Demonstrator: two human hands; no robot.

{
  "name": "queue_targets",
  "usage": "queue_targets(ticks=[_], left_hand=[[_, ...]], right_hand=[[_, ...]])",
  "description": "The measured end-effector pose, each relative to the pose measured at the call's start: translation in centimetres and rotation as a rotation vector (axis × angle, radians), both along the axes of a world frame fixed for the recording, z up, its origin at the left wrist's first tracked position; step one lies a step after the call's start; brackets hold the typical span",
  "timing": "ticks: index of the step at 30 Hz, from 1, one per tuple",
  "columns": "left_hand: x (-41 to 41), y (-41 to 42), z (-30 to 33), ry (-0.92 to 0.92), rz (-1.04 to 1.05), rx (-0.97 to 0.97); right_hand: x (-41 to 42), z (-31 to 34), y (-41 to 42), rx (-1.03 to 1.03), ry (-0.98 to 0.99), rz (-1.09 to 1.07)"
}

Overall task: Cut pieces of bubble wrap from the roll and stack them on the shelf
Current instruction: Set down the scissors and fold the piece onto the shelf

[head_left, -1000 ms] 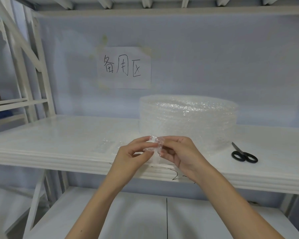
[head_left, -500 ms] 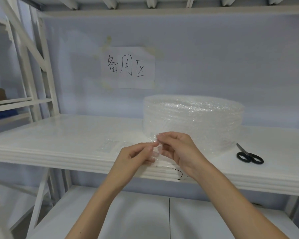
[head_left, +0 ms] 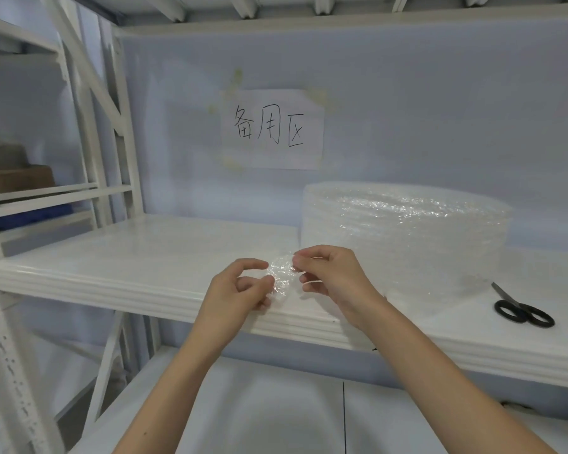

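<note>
A small clear piece of bubble wrap [head_left: 282, 276] is pinched between both hands just above the front edge of the white shelf [head_left: 138, 257]. My left hand [head_left: 236, 296] holds its left side with thumb and fingers. My right hand [head_left: 332, 276] grips its upper right edge. The big roll of bubble wrap [head_left: 407, 237] lies flat on the shelf right behind my right hand. Black-handled scissors [head_left: 522, 309] lie on the shelf to the right of the roll, untouched.
A paper sign with handwritten characters [head_left: 273, 129] is taped to the back wall. A lower white shelf [head_left: 276, 407] runs beneath my arms. White rack posts [head_left: 89, 126] stand at left, with brown boxes [head_left: 14, 172] on the neighbouring rack.
The view has shifted left, so the roll and scissors sit farther right. Both hands keep hold of the small piece and have lifted and spread it slightly.
</note>
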State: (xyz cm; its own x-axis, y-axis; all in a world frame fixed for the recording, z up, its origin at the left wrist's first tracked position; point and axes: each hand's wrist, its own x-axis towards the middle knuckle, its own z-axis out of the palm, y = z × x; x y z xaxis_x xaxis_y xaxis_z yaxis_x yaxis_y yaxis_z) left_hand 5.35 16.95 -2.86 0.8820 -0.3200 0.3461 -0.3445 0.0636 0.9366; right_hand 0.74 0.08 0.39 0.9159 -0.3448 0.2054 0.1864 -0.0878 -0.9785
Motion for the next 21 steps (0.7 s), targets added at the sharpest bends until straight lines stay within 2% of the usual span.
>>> queue_targets(ticks=[8,21], left_hand=[[4.1,3.3,0.9,-0.083,0.172,0.085],[8.8,6.0,-0.2,-0.088,0.596,0.403]], right_hand=[[5.3,1.6,2.9,-0.208,0.017,0.073],[13.4,1.1,6.7,-0.688,0.08,0.005]])
